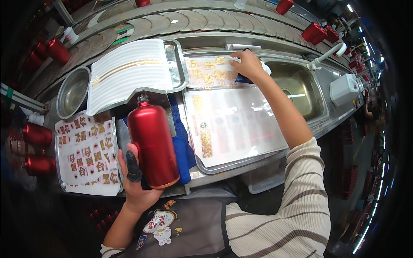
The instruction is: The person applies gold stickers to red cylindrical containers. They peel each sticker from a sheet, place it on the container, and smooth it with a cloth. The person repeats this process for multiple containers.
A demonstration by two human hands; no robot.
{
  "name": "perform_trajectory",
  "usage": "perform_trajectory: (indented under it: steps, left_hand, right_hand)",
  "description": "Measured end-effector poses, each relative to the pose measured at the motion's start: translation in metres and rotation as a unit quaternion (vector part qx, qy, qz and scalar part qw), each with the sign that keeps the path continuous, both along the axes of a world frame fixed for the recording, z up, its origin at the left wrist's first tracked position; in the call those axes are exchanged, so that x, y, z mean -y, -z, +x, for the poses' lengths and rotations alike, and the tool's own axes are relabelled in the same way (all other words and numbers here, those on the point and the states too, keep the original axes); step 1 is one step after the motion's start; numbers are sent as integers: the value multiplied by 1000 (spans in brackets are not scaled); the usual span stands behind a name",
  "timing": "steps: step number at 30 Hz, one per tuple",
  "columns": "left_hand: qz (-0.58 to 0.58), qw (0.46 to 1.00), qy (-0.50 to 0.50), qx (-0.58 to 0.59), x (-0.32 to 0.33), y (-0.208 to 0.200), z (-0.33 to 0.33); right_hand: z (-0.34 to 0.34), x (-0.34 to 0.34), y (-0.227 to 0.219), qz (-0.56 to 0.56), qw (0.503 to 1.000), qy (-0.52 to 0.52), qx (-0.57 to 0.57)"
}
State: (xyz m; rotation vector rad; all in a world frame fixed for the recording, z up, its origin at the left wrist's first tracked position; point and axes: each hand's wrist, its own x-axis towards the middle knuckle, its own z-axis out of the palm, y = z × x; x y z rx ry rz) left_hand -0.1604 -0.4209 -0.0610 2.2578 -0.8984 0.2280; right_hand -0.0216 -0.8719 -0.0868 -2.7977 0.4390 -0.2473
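My left hand [138, 191] is wrapped round the lower left side of a shiny red metal bottle [150, 137], which stands nearly upright with its bare threaded neck at the top. A black cover sits on one of its fingers. Farther off, my right hand [249, 66] reaches over a sheet of gold square decals [207, 71]. Its fingers are bent close together at the sheet's far right; what they hold, if anything, cannot be made out. Under that wrist lies a dark blue piece [243, 79]. A white ridged pad [129, 71] slopes behind the bottle.
Left of the bottle lies a tray of gold decals [88, 155]; a round metal bowl [74, 92] stands beyond it. Translucent sheets [241, 129] cover the middle tray. At right are a sink [297, 86], its white faucet [327, 56] and a white jug [344, 89]. A conveyor [193, 21] runs behind.
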Motion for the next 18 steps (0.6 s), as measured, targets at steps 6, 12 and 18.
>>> perform_trajectory:
  steps: [6,12,18]
  left_hand:
    - [9,1000,1,29,0,1,-1]
    - [-26,1000,-2,-11,-5,23,-4]
    - [-77,996,36,3,2,3,8]
  right_hand:
    - [37,-9,5,19,996,-73,-42]
    - [45,-10,2,-20,996,-79,-37]
    - [19,7,-3,-32,998,-35,52]
